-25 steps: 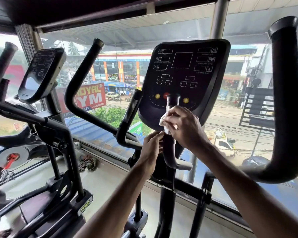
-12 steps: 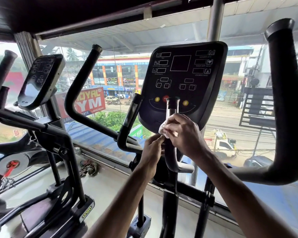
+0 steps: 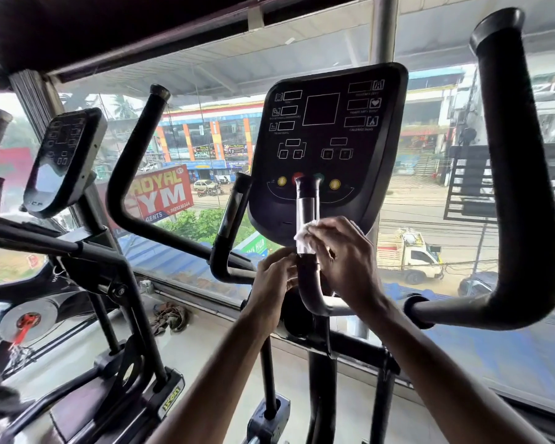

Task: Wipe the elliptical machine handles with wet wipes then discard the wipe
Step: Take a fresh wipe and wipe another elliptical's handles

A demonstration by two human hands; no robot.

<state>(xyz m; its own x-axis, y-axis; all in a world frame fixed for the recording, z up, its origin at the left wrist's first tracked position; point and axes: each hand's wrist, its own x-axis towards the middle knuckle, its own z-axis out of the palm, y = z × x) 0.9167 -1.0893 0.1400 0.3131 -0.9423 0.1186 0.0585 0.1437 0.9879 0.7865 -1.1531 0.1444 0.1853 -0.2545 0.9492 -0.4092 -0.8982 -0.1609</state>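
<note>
Wet wipe pinched in curled fingers of right hand — pressed onto silver strip of the inner handle, before the lower edge of the console. Left hand just below, fingers curled round that same handle. Tall swing handlebar well apart, off right.

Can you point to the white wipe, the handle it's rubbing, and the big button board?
wipe (image 3: 304,238): head view, its bunched white middle.
inner handle (image 3: 306,203): head view, the shiny upright part above the wipe.
console (image 3: 321,108): head view, its dark middle screen.
</note>
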